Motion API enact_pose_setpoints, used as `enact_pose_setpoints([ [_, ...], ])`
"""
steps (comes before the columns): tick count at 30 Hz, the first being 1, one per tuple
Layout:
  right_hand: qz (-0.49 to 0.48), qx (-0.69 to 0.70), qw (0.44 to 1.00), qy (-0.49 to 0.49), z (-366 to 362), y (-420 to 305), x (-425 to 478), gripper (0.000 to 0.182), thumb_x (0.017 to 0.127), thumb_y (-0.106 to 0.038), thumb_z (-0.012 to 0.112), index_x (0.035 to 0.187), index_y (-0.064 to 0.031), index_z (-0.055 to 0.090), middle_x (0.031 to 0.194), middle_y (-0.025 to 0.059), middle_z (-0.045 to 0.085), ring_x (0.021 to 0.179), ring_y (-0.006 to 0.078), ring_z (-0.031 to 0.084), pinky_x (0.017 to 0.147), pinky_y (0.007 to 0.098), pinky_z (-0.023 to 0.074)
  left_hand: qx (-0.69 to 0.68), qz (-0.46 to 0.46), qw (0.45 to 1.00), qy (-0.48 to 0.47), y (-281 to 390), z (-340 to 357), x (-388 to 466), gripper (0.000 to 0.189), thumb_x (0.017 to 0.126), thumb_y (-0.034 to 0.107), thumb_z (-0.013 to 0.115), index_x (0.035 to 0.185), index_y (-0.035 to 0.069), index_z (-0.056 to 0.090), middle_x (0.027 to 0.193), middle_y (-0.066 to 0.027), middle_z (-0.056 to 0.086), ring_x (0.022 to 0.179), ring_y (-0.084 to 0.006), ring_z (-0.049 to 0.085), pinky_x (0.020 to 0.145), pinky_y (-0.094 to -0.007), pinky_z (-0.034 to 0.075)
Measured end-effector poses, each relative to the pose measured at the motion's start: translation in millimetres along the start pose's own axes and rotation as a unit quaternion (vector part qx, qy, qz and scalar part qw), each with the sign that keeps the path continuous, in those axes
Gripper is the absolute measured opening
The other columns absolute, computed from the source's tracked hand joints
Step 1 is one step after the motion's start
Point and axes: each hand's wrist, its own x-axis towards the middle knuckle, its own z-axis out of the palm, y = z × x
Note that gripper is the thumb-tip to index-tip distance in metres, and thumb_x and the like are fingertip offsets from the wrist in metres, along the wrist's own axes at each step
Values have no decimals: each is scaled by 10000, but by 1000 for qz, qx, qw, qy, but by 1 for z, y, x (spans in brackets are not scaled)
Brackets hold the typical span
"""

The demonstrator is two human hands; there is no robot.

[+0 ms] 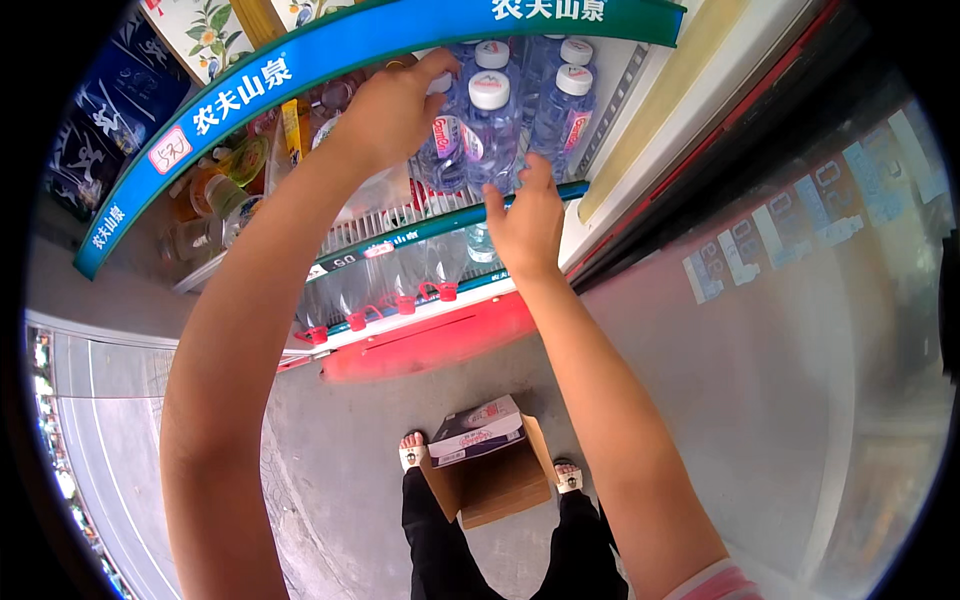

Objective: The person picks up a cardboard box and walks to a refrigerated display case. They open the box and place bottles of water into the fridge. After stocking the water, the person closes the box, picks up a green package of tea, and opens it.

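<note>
My left hand curls its thumb and index finger around the capped neck of a clear plastic water bottle. That bottle stands at the left of several similar bottles with white caps on a wire shelf. Right beside it is another water bottle, upright. My right hand is at the shelf's front edge, below the bottles, thumb and fingers apart. Its fingertips are close to the bases of the middle and right bottles; whether they touch is unclear. A further water bottle stands at the right, by the cabinet's side wall.
A blue-green shelf strip curves above the bottles. Large bottles with red handles fill the lower shelf. Assorted drinks lie at the left. An open cardboard box sits between my feet. To the right is a glass door.
</note>
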Motion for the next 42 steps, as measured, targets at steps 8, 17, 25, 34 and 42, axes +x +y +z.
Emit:
enact_pose_setpoints([
  [8,11,-65,997,-33,-1,-7,19,641,725,-181,721,1174,80,345,1024,279,546,900,417,572,734,419,480,-31,-7,999,24,5,8,-1,323,802,3,559,1112,84,514,1086,-170,594,964,-345,580,817,-381,465],
  [17,-110,15,993,36,17,21,10,555,797,-34,615,1224,74,277,1032,299,550,895,442,567,770,419,460,-43,-33,994,92,6,20,-13,335,803,4,557,1120,100,513,1016,-202,577,891,-371,579,766,-419,470],
  [25,-100,-66,992,33,22,-1,18,484,824,-31,565,1205,104,298,918,291,584,852,446,573,715,449,457,-56,-61,991,102,12,27,-23,412,837,113,542,1235,149,440,782,-224,566,792,-355,559,736,-430,462],
  [34,-118,-221,967,36,-16,2,10,528,764,-190,691,1095,77,379,865,251,600,753,388,602,699,415,484,-74,-108,982,134,2,36,-30,637,736,90,657,1292,145,352,990,-248,558,874,-397,579,753,-428,481],
  [42,-59,-117,989,-71,-18,55,56,552,771,-120,643,1184,103,354,1091,291,508,1005,445,501,852,440,410,-79,-79,989,96,4,33,-24,637,717,93,678,1265,126,355,869,-231,601,835,-391,589,736,-436,477],
])
